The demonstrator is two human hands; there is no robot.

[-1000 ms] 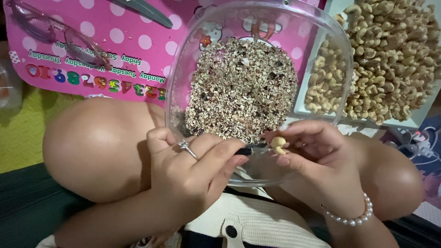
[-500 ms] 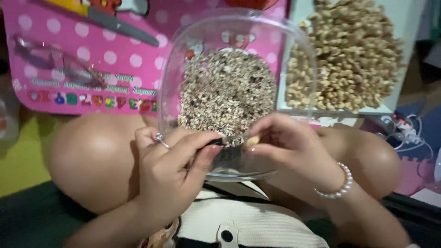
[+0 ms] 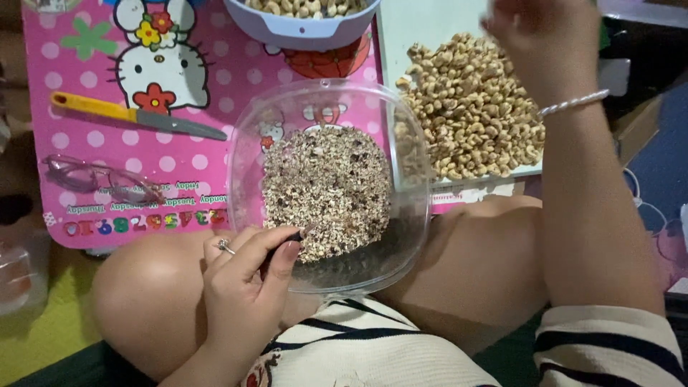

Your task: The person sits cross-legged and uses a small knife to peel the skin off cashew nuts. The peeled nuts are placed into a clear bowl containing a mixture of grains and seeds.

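Note:
My left hand [image 3: 247, 287], with a ring on it, rests on my left knee and pinches a small dark tool [image 3: 294, 235] at the near rim of a clear plastic container [image 3: 244, 136]. The container sits on my lap and holds a heap of brown and white nut skins [image 3: 326, 190]. My right hand [image 3: 548, 39], with a bead bracelet at the wrist, is raised and blurred over a pile of cashew nuts [image 3: 473, 115] on a white tray [image 3: 423, 21]. Its fingers are curled; whether they hold a nut cannot be made out.
A blue-grey bowl [image 3: 301, 29] of nuts stands at the far edge of a pink dotted mat [image 3: 93, 72]. On the mat lie a yellow-handled knife [image 3: 136, 116] and pink glasses [image 3: 100, 179]. A clear tub [image 3: 18, 272] stands at far left.
My right hand has left the container's rim, where it held a nut beside my left hand, and has risen up and right over the cashew tray. The left hand has stayed put.

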